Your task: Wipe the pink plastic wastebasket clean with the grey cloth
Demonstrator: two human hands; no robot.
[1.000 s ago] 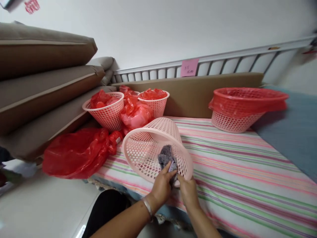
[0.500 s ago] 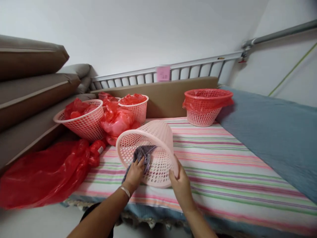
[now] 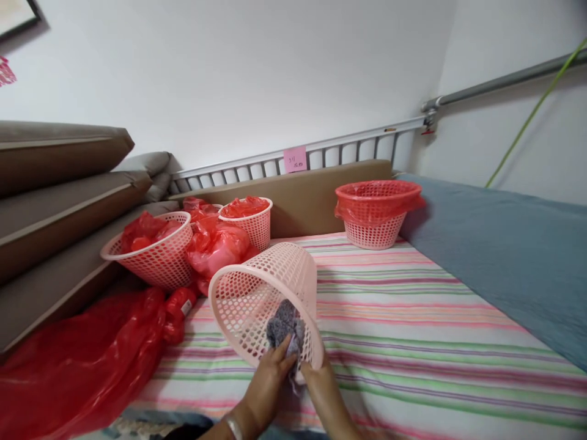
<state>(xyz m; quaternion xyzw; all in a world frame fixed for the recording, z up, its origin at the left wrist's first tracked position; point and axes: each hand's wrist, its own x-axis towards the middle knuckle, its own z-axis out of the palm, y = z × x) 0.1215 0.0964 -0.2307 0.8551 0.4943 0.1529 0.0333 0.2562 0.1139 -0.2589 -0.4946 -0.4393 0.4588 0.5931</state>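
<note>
"Where is the pale-pink perforated basket (image 3: 293,269) resting?"

"It's lying on its side on the striped sheet (image 3: 413,354), its mouth facing the person. I'd say that pose is giving both hands an easy way in."

"And what are they holding?"

"The left hand (image 3: 268,385) is grasping a gray cloth (image 3: 279,324) just inside the mouth, near its lower edge. The right hand (image 3: 318,385) is gripping the rim at the lower right, presumably to keep the round wall from rolling."

"What else is around that tipped basket?"

"To its left, a labeled red plastic bundle (image 3: 174,315) is lying beside a loose red plastic sheet (image 3: 92,360). Behind it on the left, a wide-mouthed basket (image 3: 167,263) is holding crumpled red plastic. Behind it on the right, a lined basket (image 3: 373,233) is standing upright, its red liner (image 3: 367,211) folding over the rim, likely so it isn't slipping inside."
</note>
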